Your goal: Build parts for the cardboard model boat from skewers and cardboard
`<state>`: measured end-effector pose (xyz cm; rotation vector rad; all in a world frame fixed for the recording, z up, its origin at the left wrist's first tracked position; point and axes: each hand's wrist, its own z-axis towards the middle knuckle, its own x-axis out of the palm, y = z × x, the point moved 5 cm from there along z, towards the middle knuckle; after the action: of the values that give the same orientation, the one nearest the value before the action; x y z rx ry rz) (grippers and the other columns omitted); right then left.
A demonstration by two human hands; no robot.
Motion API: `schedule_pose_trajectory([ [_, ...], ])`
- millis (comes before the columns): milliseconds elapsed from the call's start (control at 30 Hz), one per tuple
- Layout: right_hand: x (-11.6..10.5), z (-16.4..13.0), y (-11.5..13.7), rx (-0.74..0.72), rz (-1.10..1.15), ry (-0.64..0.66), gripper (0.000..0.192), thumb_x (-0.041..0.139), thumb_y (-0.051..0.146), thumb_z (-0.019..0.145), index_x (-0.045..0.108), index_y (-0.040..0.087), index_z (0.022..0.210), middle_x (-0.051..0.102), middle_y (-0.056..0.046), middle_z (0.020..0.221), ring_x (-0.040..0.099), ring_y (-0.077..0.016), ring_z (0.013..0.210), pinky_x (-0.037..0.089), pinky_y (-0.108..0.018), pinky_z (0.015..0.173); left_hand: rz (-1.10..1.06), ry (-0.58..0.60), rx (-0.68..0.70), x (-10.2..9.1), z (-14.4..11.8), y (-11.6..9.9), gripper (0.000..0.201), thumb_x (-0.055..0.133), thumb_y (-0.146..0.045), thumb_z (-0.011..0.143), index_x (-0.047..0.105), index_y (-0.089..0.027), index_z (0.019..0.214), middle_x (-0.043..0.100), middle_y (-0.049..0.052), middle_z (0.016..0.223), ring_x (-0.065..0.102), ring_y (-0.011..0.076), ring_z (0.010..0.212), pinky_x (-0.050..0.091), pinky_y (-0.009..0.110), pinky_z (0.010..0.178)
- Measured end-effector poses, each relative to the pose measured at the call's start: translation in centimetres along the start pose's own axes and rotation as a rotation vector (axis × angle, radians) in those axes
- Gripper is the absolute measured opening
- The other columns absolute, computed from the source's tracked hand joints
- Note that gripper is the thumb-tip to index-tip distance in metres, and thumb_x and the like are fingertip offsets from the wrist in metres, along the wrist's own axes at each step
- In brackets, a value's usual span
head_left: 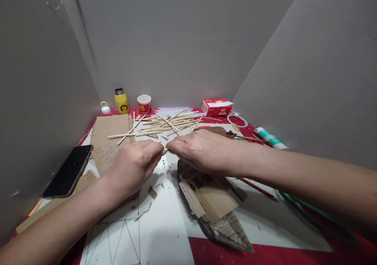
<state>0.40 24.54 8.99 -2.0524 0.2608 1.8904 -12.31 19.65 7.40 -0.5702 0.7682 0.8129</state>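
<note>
My left hand (134, 163) and my right hand (198, 150) meet fingertip to fingertip over the white paper. Each is closed in a pinch, and a small pale piece (165, 150) shows between them; it may be a bit of wooden stick, but most of it is hidden by the fingers. Below my right hand lies a dark, bark-like slab (232, 231) with cardboard strips (216, 200) on it. Just beyond the fingertips spreads a pile of thin wooden sticks (171, 120). A small cardboard scrap (152, 192) rests on the paper near my left hand.
Left are a phone (69, 170) and a cardboard sheet (110, 129). A yellow bottle (121, 101), its white lid (105, 108), a paper cup (144, 104) and a red tissue packet (218, 107) line the back. Right lie a green-white tube (269, 137) and a pencil (259, 189). Grey walls enclose three sides.
</note>
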Motion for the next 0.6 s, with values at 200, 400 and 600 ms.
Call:
schedule_pose_trajectory([
  [200,-0.2,0.2,-0.2,0.100,0.038,-0.075,0.016,0.047,0.004,0.081,0.057,0.016,0.085,0.063,-0.004,0.073,0.045,-0.0126,0.055,0.019,-0.027,0.050,-0.064,-0.015,-0.086,-0.2,0.5,0.6,0.021,0.053,-0.022,0.091,0.060,-0.017,0.072,0.058,-0.002,0.061,0.051,0.0112,0.055,0.035,0.024,0.054],
  [400,1.0,1.3,-0.6,0.182,0.078,-0.130,0.019,0.046,0.005,0.083,0.060,0.016,0.087,0.065,-0.003,0.070,0.047,-0.0125,0.053,0.020,-0.027,0.049,-0.101,0.013,-0.196,0.7,0.5,1.9,0.022,0.055,-0.024,0.090,0.061,-0.017,0.070,0.060,-0.001,0.061,0.052,0.0119,0.055,0.036,0.024,0.055],
  [600,2.4,2.6,-1.1,0.243,0.101,-0.116,0.018,0.049,0.006,0.084,0.064,0.015,0.088,0.070,-0.006,0.076,0.055,-0.0147,0.062,0.023,-0.028,0.053,-0.105,0.049,-0.301,2.1,0.3,3.5,0.022,0.055,-0.025,0.089,0.063,-0.017,0.069,0.063,0.001,0.061,0.053,0.0132,0.055,0.035,0.025,0.056],
])
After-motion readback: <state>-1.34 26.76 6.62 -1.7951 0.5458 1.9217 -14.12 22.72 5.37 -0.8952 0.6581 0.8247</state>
